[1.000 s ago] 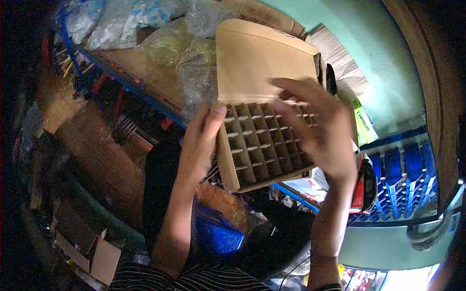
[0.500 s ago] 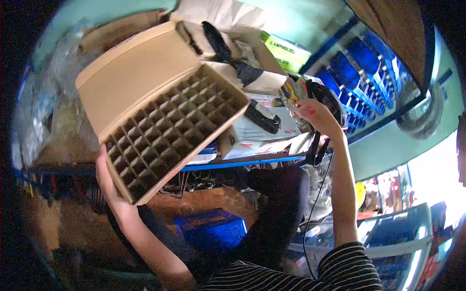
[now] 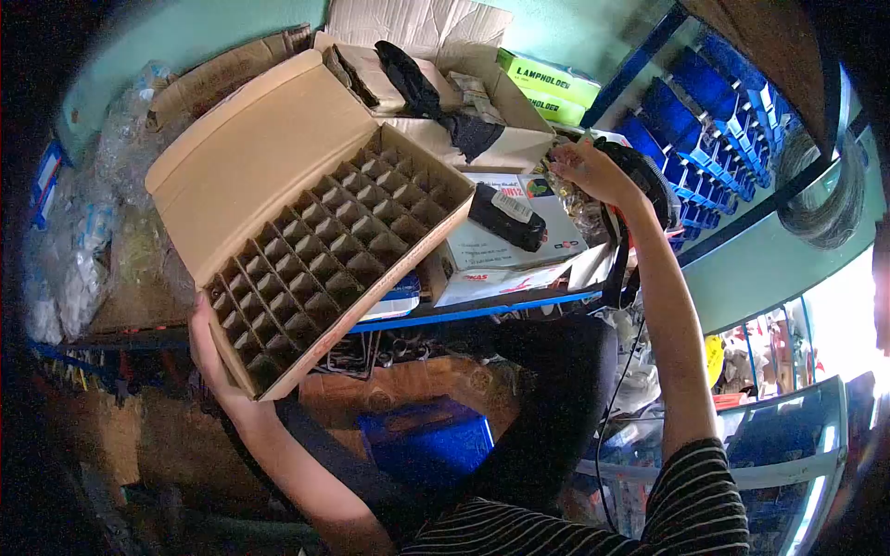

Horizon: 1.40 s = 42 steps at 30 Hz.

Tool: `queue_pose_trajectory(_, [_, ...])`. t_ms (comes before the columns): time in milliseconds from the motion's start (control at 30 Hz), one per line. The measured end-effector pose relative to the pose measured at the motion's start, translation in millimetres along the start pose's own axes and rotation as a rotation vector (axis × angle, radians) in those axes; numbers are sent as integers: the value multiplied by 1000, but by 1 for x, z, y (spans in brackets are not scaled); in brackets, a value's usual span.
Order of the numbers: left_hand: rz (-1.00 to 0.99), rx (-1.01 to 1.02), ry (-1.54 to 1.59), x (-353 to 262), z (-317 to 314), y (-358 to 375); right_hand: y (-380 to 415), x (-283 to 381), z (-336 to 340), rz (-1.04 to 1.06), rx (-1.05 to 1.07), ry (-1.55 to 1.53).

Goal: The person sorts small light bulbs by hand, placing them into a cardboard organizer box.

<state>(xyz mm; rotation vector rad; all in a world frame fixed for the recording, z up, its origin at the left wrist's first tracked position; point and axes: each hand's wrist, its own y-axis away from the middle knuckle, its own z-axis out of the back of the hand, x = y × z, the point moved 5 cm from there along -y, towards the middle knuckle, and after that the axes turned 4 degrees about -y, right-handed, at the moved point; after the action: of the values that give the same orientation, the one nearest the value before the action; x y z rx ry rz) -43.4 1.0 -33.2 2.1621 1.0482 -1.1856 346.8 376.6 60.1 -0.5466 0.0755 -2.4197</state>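
Observation:
My left hand (image 3: 206,345) grips the lower left end of an open cardboard box (image 3: 269,382), fingers hidden beneath it. The box is tilted, its lid folded back, and a cardboard grid of small cells fills it. My right hand (image 3: 593,172) is bent down over a crinkled clear plastic bag (image 3: 582,211) on the shelf, its fingers closed at the top of the bag. A black strapped bag (image 3: 644,171) lies right beside that hand. To its left, a black packet with a label (image 3: 510,218) rests on a white printed carton (image 3: 501,264).
Behind stand an open carton (image 3: 519,144) with a black cloth over its edge and green lampholder boxes (image 3: 552,88). Clear plastic bags (image 3: 111,218) pile up at left. Blue bins (image 3: 695,120) and a wire coil (image 3: 820,185) hang at right. A blue box (image 3: 431,440) sits below the shelf.
My right hand has moved up a little over the clear plastic bag. The cardboard box stays in my left hand, nearly unmoved, while the view has shifted slightly.

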Motion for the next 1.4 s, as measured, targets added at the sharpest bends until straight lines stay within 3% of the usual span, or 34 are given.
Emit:
queue_pose_trajectory(67, [-177,75,-127,-4,5,9,-22,-21,-13,50,209,11])
queue_pose_trajectory(100, [-149,70,-113,-2,7,7,-26,-18,-19,77,317,18])
queue_pose_trajectory(167, [-94,53,-83,1,10,2,-31,-15,-24,82,377,151])
queue_pose_trajectory(200, [-237,56,-220,-3,12,4,-33,-12,-28,87,409,218])
queue_pose_trajectory(300, [-650,66,-652,-3,16,16,-29,-10,-25,112,355,127])
queue_pose_trajectory(333, [-671,81,-645,-5,14,17,-23,1,-20,35,380,195])
queue_pose_trajectory(367, [-690,96,-639,-6,13,18,-16,22,-9,75,349,278])
queue_pose_trajectory(433, [-919,10,-999,-14,11,28,-18,17,-10,236,282,453])
queue_pose_trajectory(467, [-932,8,-898,-14,13,25,-17,14,-10,312,237,542])
queue_pose_trajectory(500, [-956,1,-791,-14,12,22,-12,10,-8,186,266,422])
queue_pose_trajectory(567, [-457,-80,-480,-18,10,9,-3,2,-4,-69,273,183])
queue_pose_trajectory(633, [-114,-159,-156,-7,12,-6,3,11,1,-133,209,157])
queue_pose_trajectory(667, [-122,-194,-173,-5,13,-7,10,22,2,-168,153,104])
queue_pose_trajectory(767, [-142,-218,-228,-2,17,-12,6,5,33,104,-92,72])
queue_pose_trajectory(833, [-179,-195,-185,-2,17,-14,6,65,46,42,-256,-193])
queue_pose_trajectory(900, [-220,-206,-195,-1,17,-14,0,149,43,227,-370,-303])
queue_pose_trajectory(933, [-195,-232,-173,0,14,-11,5,206,30,251,-349,-276])
queue_pose_trajectory(1000, [-216,-242,-135,0,15,-10,16,297,-17,332,-92,-476])
queue_pose_trajectory(1100, [-198,-216,-103,-6,10,-4,23,385,-78,841,194,-474])
queue_pose_trajectory(1267, [-337,-231,-238,-37,15,14,16,416,-125,944,273,-462])
queue_pose_trajectory(1400, [-309,-331,-203,-41,37,14,26,411,-103,990,115,-388])
